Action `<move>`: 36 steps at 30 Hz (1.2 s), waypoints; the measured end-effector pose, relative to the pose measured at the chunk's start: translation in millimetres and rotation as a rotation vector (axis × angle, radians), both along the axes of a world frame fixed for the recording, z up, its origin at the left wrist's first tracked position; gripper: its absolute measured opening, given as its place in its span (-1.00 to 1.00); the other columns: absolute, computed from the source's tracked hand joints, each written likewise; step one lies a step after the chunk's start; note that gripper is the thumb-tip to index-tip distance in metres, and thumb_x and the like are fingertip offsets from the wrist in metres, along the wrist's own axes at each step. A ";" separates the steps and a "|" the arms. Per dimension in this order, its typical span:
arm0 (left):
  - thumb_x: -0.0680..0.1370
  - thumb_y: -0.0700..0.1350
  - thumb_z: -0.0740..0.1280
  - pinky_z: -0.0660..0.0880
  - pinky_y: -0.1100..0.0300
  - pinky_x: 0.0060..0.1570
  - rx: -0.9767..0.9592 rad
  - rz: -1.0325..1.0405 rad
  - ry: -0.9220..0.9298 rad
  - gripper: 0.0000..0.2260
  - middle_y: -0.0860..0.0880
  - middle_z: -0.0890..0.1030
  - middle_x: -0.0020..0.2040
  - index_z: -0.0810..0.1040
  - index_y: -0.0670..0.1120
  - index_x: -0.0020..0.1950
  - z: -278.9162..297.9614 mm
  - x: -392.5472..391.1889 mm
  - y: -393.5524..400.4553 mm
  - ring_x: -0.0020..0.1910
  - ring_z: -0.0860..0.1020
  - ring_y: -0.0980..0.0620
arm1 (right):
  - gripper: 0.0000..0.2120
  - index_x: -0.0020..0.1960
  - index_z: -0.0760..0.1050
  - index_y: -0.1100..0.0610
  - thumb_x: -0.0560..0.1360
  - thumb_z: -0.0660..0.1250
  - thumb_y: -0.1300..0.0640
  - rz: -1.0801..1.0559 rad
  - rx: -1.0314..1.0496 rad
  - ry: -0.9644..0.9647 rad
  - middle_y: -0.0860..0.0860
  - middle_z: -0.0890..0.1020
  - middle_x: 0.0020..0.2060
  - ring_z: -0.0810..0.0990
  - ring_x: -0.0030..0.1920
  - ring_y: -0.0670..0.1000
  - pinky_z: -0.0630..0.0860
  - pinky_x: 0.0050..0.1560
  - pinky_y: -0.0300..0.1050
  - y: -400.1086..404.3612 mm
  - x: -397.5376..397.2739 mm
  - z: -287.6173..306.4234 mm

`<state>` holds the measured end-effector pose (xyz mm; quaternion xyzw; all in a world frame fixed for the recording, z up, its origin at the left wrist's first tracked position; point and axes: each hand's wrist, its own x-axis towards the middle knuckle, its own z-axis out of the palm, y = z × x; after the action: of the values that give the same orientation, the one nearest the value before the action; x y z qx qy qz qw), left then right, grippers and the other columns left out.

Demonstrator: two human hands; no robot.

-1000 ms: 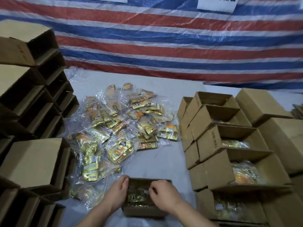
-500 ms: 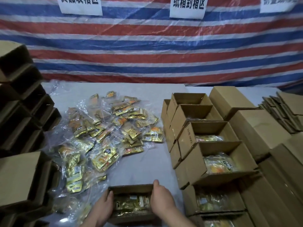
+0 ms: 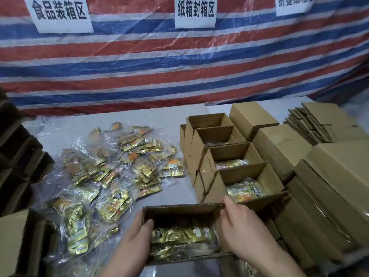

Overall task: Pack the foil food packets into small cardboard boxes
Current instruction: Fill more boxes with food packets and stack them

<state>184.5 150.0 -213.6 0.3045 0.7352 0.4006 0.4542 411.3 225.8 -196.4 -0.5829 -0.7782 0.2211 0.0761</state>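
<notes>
Your left hand and right hand grip opposite ends of the open cardboard box between them. Gold foil packets lie flat inside it, and loose packets are heaped on the counter just left.

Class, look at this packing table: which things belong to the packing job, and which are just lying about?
Part of the job:
box held by left hand and right hand
foil packets inside it
loose packet pile
filled open boxes

Just lying about:
wall signs
striped tarp
flat cardboard stack
</notes>
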 end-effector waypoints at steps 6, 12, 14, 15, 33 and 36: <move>0.64 -0.01 0.19 0.23 0.19 0.33 -0.050 -0.069 -0.070 -0.74 0.08 0.46 0.25 0.43 0.23 0.31 16.7 74.8 10.1 0.26 0.41 0.07 | -0.81 0.26 0.32 -0.06 0.66 0.11 0.05 -0.156 0.056 -0.102 -0.13 0.54 -0.29 0.54 -0.32 -0.16 0.37 -0.43 -0.27 -10.2 64.0 19.2; 0.67 -0.01 0.08 0.41 0.13 0.14 -0.061 -0.208 -0.150 -0.80 0.14 0.56 0.06 0.43 0.26 0.12 13.4 125.0 30.1 0.09 0.51 0.07 | -0.94 0.06 0.28 -0.06 0.64 0.16 0.08 -0.331 0.153 -0.158 -0.20 0.39 -0.36 0.38 -0.41 -0.23 0.24 -0.49 -0.32 -4.1 104.7 20.0; 0.68 0.00 0.07 0.36 0.07 0.30 -0.053 -0.227 -0.152 -0.78 0.02 0.54 0.25 0.41 0.20 0.25 8.2 135.4 34.2 0.24 0.48 -0.02 | -0.83 -0.10 0.24 -0.07 0.63 0.18 0.09 -0.398 0.147 -0.119 -0.20 0.42 -0.34 0.39 -0.38 -0.26 0.23 -0.49 -0.32 -0.6 115.1 17.1; 0.68 0.01 0.06 0.33 0.04 0.37 -0.060 -0.232 -0.149 -0.74 -0.01 0.49 0.34 0.39 0.16 0.33 4.5 139.7 35.9 0.31 0.45 -0.04 | -0.77 -0.16 0.23 -0.08 0.63 0.19 0.09 -0.422 0.130 -0.097 -0.19 0.45 -0.33 0.41 -0.37 -0.26 0.23 -0.49 -0.32 0.6 118.9 14.4; 0.67 -0.04 0.02 0.31 -0.05 0.41 -0.078 -0.215 -0.271 -0.66 -0.04 0.40 0.39 0.30 -0.02 0.43 -35.4 196.4 69.5 0.36 0.37 -0.02 | -0.72 0.30 0.39 0.21 0.65 0.10 0.12 -0.510 -0.006 -0.148 0.08 0.62 -0.02 0.53 -0.18 0.08 0.28 -0.35 -0.14 54.8 132.7 -40.0; 0.67 -0.07 0.05 0.52 0.23 0.00 -0.082 -0.215 -0.303 -0.79 0.05 0.55 0.17 0.40 0.11 0.22 -32.6 199.6 71.6 0.08 0.53 0.15 | -0.65 0.38 0.35 0.19 0.65 0.11 0.09 -0.521 -0.056 -0.103 0.12 0.60 0.18 0.60 0.12 0.13 0.41 -0.10 -0.13 56.7 137.9 -46.2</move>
<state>384.1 221.6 -246.3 0.2986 0.6372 0.3608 0.6120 549.2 282.5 -242.7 -0.7759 -0.5984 0.1853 0.0745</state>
